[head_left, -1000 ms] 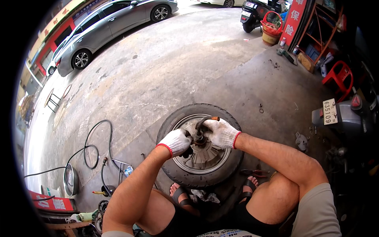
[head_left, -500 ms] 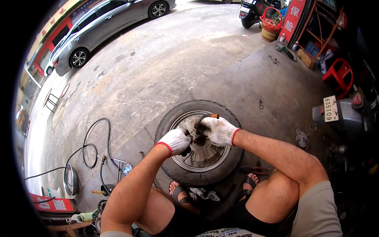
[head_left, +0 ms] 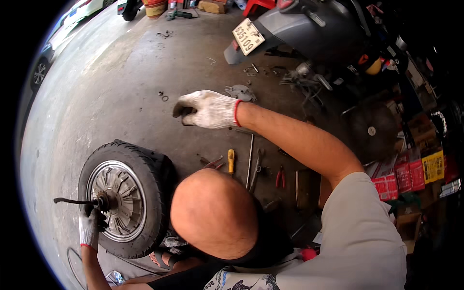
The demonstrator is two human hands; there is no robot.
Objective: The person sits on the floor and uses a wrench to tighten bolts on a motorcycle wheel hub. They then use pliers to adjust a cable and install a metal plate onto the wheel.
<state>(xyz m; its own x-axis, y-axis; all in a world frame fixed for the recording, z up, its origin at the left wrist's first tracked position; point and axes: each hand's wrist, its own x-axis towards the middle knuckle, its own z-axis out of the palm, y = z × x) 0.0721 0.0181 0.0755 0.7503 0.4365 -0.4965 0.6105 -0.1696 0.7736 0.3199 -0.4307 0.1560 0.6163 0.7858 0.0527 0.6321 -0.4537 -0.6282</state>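
A hub-motor wheel (head_left: 116,200) with a black tyre and a finned metal centre stands at the lower left. From its axle (head_left: 104,202) a thick black cable (head_left: 72,200) sticks out to the left. My left hand (head_left: 90,226), in a white knit glove with dark fingers, is at the axle just below the cable. Its fingers are curled, and what lies in them is hidden. My right hand (head_left: 205,109), gloved the same way, reaches out above the floor with thumb and fingers apart and nothing visible between them. Beyond it lies a round metal cover (head_left: 240,93).
Right of the wheel lie a yellow-handled screwdriver (head_left: 231,162), a long metal rod (head_left: 250,162), a wrench (head_left: 257,169) and red-handled pliers (head_left: 281,177). A grey scooter (head_left: 309,29) stands at the far right. Boxes (head_left: 408,171) are stacked at the right. My knee (head_left: 215,212) is close in front.
The view has swung to the right. My right hand has left the hub and reached out over the floor to the right. My left hand has stayed at the axle.
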